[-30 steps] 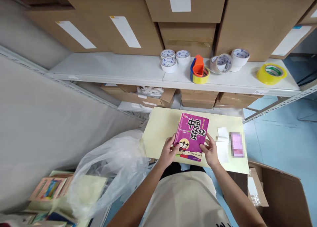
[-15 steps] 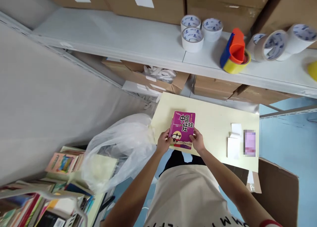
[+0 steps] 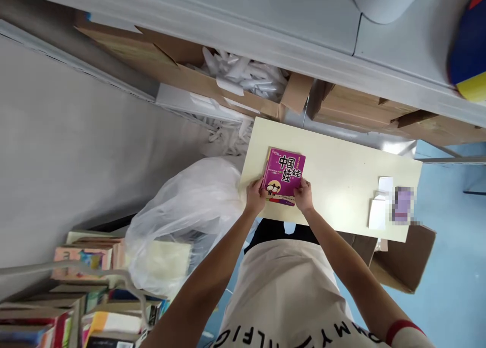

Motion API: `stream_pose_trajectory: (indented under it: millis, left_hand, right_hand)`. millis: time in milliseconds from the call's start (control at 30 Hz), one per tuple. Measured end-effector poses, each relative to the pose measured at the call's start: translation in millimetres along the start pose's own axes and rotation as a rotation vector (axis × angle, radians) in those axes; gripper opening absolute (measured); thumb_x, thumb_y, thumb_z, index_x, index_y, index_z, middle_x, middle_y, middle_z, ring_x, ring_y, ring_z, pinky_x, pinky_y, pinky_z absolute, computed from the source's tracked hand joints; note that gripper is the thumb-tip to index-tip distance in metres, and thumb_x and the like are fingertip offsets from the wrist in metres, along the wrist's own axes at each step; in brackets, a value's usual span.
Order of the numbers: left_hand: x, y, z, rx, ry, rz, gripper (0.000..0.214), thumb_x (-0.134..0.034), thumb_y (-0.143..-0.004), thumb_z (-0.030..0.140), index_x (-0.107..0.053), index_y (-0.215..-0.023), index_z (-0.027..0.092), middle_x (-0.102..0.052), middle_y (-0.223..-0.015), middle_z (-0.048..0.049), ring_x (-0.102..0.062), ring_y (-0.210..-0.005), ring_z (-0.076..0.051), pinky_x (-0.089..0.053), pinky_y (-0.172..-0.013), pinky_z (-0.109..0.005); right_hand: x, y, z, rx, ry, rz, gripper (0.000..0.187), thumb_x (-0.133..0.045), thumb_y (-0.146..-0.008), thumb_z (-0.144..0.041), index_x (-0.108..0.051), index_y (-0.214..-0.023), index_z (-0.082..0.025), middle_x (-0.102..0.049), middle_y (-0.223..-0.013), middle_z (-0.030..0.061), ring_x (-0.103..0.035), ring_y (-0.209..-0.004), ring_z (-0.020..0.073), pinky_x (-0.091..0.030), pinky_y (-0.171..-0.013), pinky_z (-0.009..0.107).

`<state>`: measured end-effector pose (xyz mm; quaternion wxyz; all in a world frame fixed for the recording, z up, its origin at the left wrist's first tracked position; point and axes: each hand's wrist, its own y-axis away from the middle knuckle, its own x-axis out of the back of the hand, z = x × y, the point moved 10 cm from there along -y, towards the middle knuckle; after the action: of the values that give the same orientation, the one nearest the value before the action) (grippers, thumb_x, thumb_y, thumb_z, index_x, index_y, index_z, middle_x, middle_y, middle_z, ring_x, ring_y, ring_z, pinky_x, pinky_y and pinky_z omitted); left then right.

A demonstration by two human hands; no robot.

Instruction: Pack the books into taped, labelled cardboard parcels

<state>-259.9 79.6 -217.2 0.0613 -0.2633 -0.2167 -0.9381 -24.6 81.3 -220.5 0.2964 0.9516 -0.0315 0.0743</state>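
A purple book [image 3: 281, 178] with Chinese lettering and two cartoon figures on its cover is at the left part of a cream tabletop [image 3: 330, 170]. My left hand [image 3: 255, 196] grips its lower left edge, and my right hand [image 3: 303, 195] grips the lower right edge. Both thumbs lie along the sides of the cover; the other fingers are partly hidden. Whether the book rests flat on the table or is slightly raised, I cannot tell.
White paper slips [image 3: 378, 208] and a blurred purple item [image 3: 403, 204] lie at the table's right end. A clear plastic bag [image 3: 182, 201] hangs at the left, above stacked books [image 3: 87, 257]. Beyond stand a grey shelf [image 3: 266, 18] and an open carton [image 3: 170, 69] of white plastic.
My view has tilted down and closer, so the tape rolls on the shelf have mostly left the picture. Both hands keep hold of the book, which sits slightly farther up in view.
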Motion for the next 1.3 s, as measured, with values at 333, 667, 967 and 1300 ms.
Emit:
stream_pose_trajectory:
  millis: [333,667,967,1300]
  left_hand:
    - [7.6,-12.6,13.2,-0.047,-0.066,0.014,0.045,-0.051,-0.08,0.019,-0.064,-0.124,0.018,-0.064,-0.116,-0.012,-0.062,-0.106,-0.027,-0.051,-0.099,-0.044]
    - [23.7,-64.7,29.1,-0.223,0.005,0.106,0.048,-0.051,-0.081,0.016,-0.061,-0.128,0.015,-0.064,-0.128,-0.0143,-0.064,-0.111,-0.025,-0.052,-0.098,-0.04]
    - [15.1,-59.5,26.7,-0.296,-0.117,0.088,0.058,-0.055,-0.081,0.019,-0.051,-0.139,0.014,-0.055,-0.141,-0.0175,-0.051,-0.13,-0.031,-0.039,-0.112,-0.048]
    - [32.0,-63.8,23.6,-0.268,-0.081,0.08,0.057,-0.054,-0.082,0.021,-0.051,-0.138,0.017,-0.06,-0.135,-0.0149,-0.057,-0.121,-0.03,-0.047,-0.103,-0.045]
  right_hand:
    - [-13.6,-1.1,-13.5,0.008,0.336,0.128,0.08,-0.055,-0.078,-0.016,-0.028,-0.153,-0.017,-0.048,-0.136,0.0182,-0.054,-0.124,0.0316,-0.057,-0.094,0.047]
    - [-47.3,-51.7,-66.0,0.204,0.587,0.073,0.068,-0.055,-0.076,-0.01,-0.045,-0.144,-0.013,-0.043,-0.152,0.0158,-0.049,-0.133,0.0357,-0.045,-0.11,0.052]
    - [-49.6,-51.4,-67.7,0.285,0.613,0.046,0.067,-0.055,-0.074,-0.007,-0.05,-0.141,-0.014,-0.043,-0.152,0.0144,-0.045,-0.136,0.0354,-0.042,-0.113,0.055]
    - [-49.6,-47.1,-65.4,0.333,0.565,0.035,0.065,-0.055,-0.08,-0.012,-0.045,-0.145,-0.017,-0.041,-0.151,0.0167,-0.051,-0.131,0.0323,-0.052,-0.103,0.051]
